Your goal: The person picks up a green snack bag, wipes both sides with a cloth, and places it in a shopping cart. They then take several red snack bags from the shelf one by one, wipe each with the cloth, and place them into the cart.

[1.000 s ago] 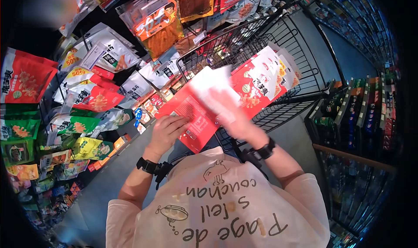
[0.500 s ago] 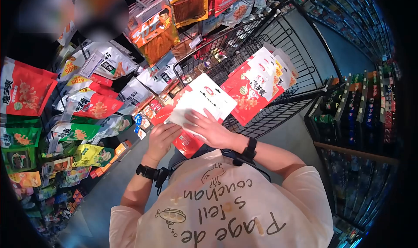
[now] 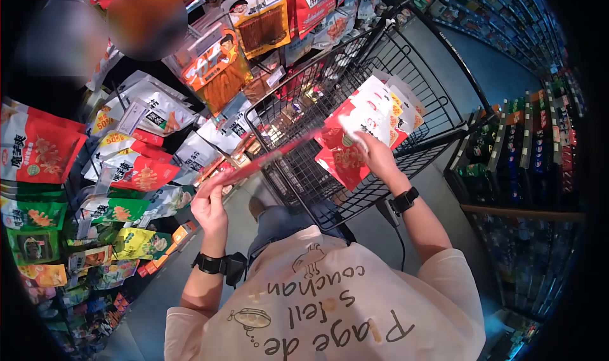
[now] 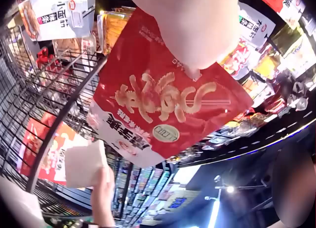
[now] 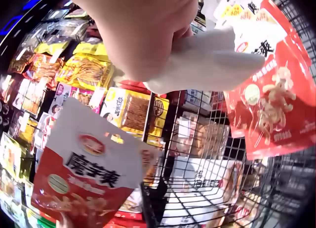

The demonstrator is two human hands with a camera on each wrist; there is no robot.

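My left hand (image 3: 210, 210) pinches one end of a red-and-white snack bag (image 4: 158, 97), which appears nearly edge-on in the head view. Its front shows curly snack pieces, and my left thumb overlaps the red part in the left wrist view. A folded white cloth or wipe (image 5: 207, 60) is gripped in my right hand (image 3: 379, 161), apart from that bag. Right beside the right hand, several more red-and-white snack bags (image 3: 371, 107) stand overlapping in the cart; the hand and the cloth partly cover them in the head view.
A black wire shopping cart (image 3: 431, 66) stands in front, its near rim close to my body. Racks of hanging snack bags (image 3: 44, 145) line the left side, reaching up to the cart. Shelves of bottles and cans (image 3: 539, 145) stand at the right.
Earlier my right hand moved the white cloth over the bag. Now that hand has drawn away right toward the cart, and my left hand has tilted the bag edge-on, moving slightly left.
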